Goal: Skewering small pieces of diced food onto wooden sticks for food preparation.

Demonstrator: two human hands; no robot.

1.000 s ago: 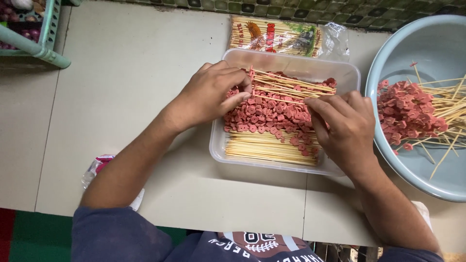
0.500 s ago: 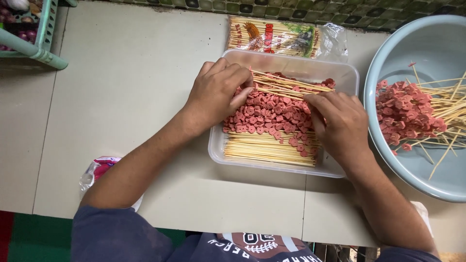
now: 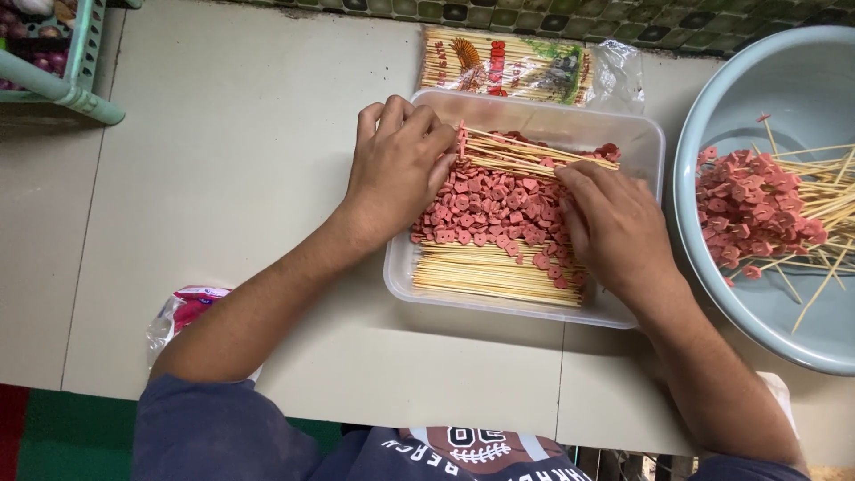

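A clear rectangular plastic tub (image 3: pixel 534 114) in the middle of the table holds rows of bamboo skewers threaded with small red sausage slices (image 3: pixel 490 209). My left hand (image 3: pixel 398 169) lies palm down over the tub's left end, fingers pressing on the skewers there. My right hand (image 3: pixel 616 227) rests on the skewers at the tub's right side, fingers spread flat on the red pieces. Bare stick ends (image 3: pixel 485 278) line the tub's near side.
A pale blue basin (image 3: pixel 775 80) at the right holds more red skewers (image 3: pixel 757 205). A printed packet of bamboo sticks (image 3: pixel 503 64) lies behind the tub. A green basket (image 3: pixel 85 58) is at the far left, a small plastic bag (image 3: pixel 187 307) by my left arm.
Both hands have shifted slightly on the skewers; my left hand moved a little toward the tub's far left corner. The tub and basin stay put.
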